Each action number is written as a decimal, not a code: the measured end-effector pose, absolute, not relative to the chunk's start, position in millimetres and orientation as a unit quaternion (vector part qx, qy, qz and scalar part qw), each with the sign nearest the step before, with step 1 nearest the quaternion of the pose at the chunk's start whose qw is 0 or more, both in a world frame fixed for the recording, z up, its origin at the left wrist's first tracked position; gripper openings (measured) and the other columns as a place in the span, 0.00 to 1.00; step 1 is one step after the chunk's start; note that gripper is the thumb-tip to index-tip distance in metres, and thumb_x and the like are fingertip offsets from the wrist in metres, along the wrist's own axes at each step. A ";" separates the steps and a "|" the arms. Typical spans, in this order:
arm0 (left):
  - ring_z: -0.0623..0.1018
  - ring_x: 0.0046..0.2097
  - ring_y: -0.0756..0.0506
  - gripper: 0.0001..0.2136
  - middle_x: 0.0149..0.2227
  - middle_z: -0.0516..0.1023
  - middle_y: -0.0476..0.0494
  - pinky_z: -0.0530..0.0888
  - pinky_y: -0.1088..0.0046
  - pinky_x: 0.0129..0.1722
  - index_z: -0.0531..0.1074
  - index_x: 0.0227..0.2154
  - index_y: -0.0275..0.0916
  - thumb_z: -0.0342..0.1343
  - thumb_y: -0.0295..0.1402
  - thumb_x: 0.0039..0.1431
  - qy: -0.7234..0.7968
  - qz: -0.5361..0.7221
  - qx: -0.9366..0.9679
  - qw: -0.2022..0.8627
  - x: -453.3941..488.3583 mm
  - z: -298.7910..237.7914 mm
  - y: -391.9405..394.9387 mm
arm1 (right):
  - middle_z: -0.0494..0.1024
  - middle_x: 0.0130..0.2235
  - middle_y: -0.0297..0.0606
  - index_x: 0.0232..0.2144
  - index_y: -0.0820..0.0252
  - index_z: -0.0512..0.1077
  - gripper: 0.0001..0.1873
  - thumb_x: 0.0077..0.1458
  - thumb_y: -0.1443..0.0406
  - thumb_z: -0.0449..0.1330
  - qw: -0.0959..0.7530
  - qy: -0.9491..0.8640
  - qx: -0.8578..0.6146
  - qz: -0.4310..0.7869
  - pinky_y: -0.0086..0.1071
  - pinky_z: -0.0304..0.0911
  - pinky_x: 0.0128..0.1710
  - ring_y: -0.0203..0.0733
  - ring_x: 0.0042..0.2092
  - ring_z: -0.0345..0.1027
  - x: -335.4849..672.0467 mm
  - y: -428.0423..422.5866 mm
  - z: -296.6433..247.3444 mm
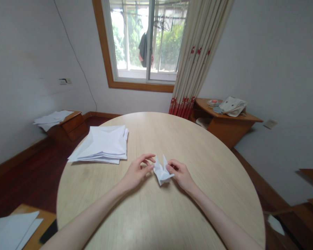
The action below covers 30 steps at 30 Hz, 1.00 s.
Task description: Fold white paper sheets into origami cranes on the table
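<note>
Folded paper: a small white piece [161, 172], creased into a narrow form with two points rising at the far side. It sits between the hands, near the middle of the worktop's near half; whether it rests on the surface is hard to tell.

Left hand: [137, 171] half closed, its fingers curled and thumb raised beside the paper's left edge. Touching or just apart, I cannot tell.

Right hand: [179, 175] curled, with its fingers [169, 167] on the paper's right side, apparently gripping it.

Step in hand: the paper is already creased into points, with both hands at it.

Worktop: round and pale wood [193, 146], with a stack of folded white sheets [101, 144] at left.

Near left: more white sheets [11, 229] on a wooden surface [31, 211].

Far left: loose paper [52, 119] on a low wooden cabinet [73, 128].

Far right: a wooden corner table [224, 125] carrying a folded cloth item [233, 106].

Far wall: a window [146, 41] and a cream curtain with red trim [198, 52] — the floor [36, 163] is dark red wood.
</note>
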<state>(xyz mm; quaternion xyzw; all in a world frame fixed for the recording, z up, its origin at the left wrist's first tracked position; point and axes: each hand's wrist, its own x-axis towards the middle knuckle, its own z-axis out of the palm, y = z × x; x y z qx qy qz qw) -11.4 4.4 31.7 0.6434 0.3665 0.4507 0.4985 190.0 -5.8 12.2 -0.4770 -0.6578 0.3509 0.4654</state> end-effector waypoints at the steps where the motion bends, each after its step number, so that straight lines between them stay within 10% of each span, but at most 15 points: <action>1: 0.73 0.38 0.48 0.17 0.42 0.75 0.43 0.68 0.77 0.33 0.73 0.47 0.42 0.60 0.36 0.53 0.359 0.446 0.647 0.503 -11.6 31.8 3.4 | 0.65 0.22 0.30 0.20 0.59 0.66 0.15 0.52 0.56 0.55 0.462 -0.656 -0.474 0.362 0.29 0.52 0.26 0.36 0.26 0.57 189.5 -6.6 12.3; 13: 0.73 0.35 0.47 0.14 0.36 0.78 0.43 0.67 0.77 0.31 0.76 0.42 0.38 0.59 0.32 0.52 0.356 0.418 0.675 0.494 -10.9 35.6 -3.4 | 0.65 0.22 0.30 0.22 0.60 0.67 0.17 0.50 0.52 0.58 0.445 -0.630 -0.449 0.451 0.28 0.51 0.25 0.34 0.25 0.56 182.3 -10.1 11.5; 30: 0.76 0.38 0.48 0.05 0.36 0.74 0.43 0.74 0.75 0.37 0.71 0.33 0.37 0.53 0.23 0.56 0.222 0.485 0.829 0.167 -20.6 30.3 3.9 | 0.67 0.23 0.31 0.23 0.60 0.68 0.18 0.52 0.51 0.58 0.477 -0.633 -0.470 0.388 0.27 0.55 0.24 0.35 0.25 0.58 181.4 -11.6 10.6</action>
